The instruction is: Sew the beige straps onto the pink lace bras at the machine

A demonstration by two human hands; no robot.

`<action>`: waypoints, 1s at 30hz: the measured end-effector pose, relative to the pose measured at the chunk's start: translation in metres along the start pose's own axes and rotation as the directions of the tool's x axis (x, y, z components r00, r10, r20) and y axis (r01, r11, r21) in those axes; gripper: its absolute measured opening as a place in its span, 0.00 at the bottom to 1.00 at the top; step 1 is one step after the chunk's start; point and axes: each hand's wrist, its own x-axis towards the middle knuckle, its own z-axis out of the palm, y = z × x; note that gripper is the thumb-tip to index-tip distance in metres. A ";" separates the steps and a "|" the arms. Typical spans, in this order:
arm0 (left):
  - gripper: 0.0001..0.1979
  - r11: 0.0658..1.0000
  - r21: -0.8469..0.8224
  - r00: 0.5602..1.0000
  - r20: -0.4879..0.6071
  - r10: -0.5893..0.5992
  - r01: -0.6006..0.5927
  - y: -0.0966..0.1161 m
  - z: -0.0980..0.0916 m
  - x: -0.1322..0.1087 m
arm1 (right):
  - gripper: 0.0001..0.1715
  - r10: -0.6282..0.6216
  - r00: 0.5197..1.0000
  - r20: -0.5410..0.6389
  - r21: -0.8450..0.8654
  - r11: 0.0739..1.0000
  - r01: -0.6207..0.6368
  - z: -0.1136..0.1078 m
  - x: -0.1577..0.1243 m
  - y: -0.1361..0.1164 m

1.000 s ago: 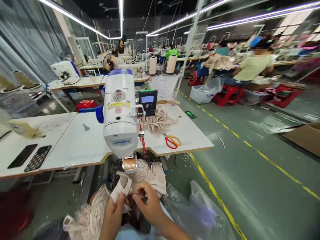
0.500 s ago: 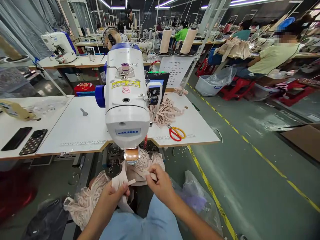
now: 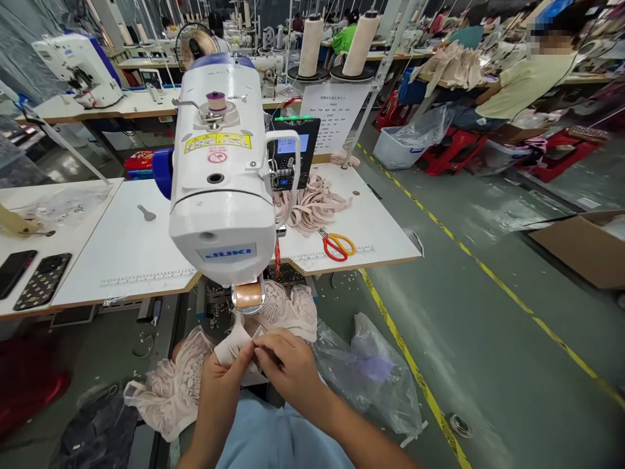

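Observation:
Below the head of a white sewing machine (image 3: 219, 169), a beige lace bra (image 3: 286, 306) hangs over my lap. My left hand (image 3: 227, 378) is closed on the bra's pale band, thumb on top. Against its fingertips, my right hand (image 3: 288, 365) pinches at a narrow strap end; the fingers hide most of the strap. More beige lace bras (image 3: 176, 384) lie bunched to the left of my left hand.
Red and yellow-handled scissors (image 3: 338, 245) lie on the white table (image 3: 381, 228) before a heap of beige straps (image 3: 315, 205). Two phones (image 3: 43, 281) rest at the left. A clear plastic bag (image 3: 375, 384) is on the floor at right. A co-worker (image 3: 532, 78) sits beyond.
My right hand has moved left and inward, so both hands' fingertips now meet at the band and strap. The view has shifted slightly.

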 end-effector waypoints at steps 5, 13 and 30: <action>0.20 0.979 0.198 0.998 0.020 0.052 -0.055 0.002 0.002 -0.004 | 0.05 0.130 0.991 0.016 0.036 0.991 -0.130 -0.004 0.001 0.006; 0.19 0.942 0.326 0.994 0.101 0.050 -0.081 0.003 0.002 -0.001 | 0.05 0.322 0.925 0.204 0.061 0.939 -0.340 -0.019 0.009 0.009; 0.15 0.884 0.450 0.955 0.295 -0.017 -0.124 0.025 0.007 0.008 | 0.05 0.263 0.901 0.344 0.036 0.955 -0.293 -0.030 0.010 0.019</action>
